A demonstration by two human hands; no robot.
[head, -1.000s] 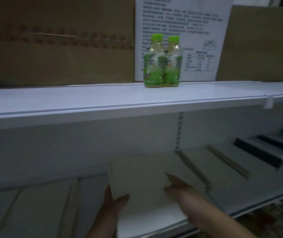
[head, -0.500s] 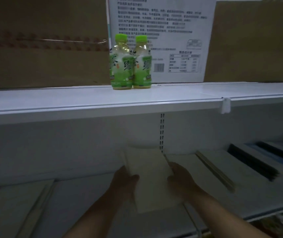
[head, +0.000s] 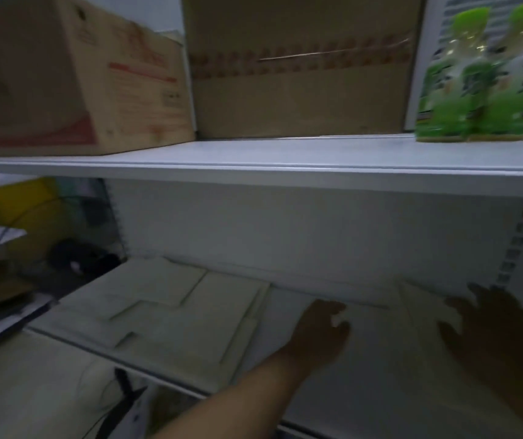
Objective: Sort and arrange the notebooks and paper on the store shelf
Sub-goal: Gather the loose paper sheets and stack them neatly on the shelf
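Note:
Motion blur softens the whole view. On the lower shelf (head: pixel 364 391), pale stacks of paper and notebooks (head: pixel 171 315) lie flat to the left. My left hand (head: pixel 320 331) reaches in at the shelf's middle with its fingers bent; whether it holds anything is unclear. My right hand (head: pixel 501 337) lies with fingers spread on a white sheet or pad (head: pixel 424 308) at the right, near the back wall. The pad's edges are hard to make out.
The upper shelf (head: pixel 285 160) carries two cardboard boxes (head: pixel 63 77) (head: pixel 298 74) and two green bottles (head: pixel 475 90) at the right. Left of the shelving, a yellow object (head: pixel 22 204) and dark clutter (head: pixel 79 258) sit on other surfaces.
The view has swung left and closer. Both hands, which held a white pad between them, are now spread apart on the lower shelf, the right one flat on the pad.

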